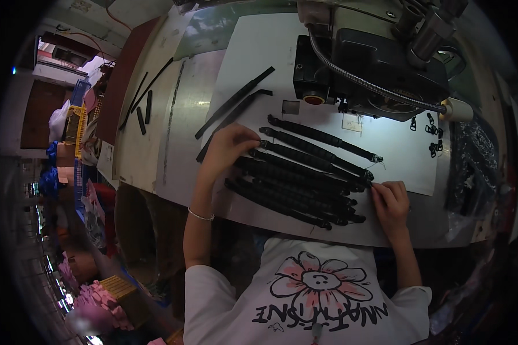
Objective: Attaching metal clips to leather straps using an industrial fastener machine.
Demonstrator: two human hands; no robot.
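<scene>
Several black fabric straps (282, 198) with thicker middles lie side by side in a slanting row on the table. My left hand (235, 148) is closed in a pinch at the left end of one black strap (313, 161) in the upper part of the row. At that strap's right end, the fingertips of my right hand (390, 201) are pressed together. Just above lie two more straps, the topmost black strap (328, 135) apart from the others. Small dark fittings show at the strap ends, too small to make out exactly.
A sewing machine head (385, 69) with a flexible metal lamp neck (362, 86) overhangs the table's far right. Small black hooks (434, 132) lie beneath it. Long black strips (236, 100) lie beyond my left hand, shorter black pieces (148, 107) farther left. Clear plastic (472, 172) covers the right side.
</scene>
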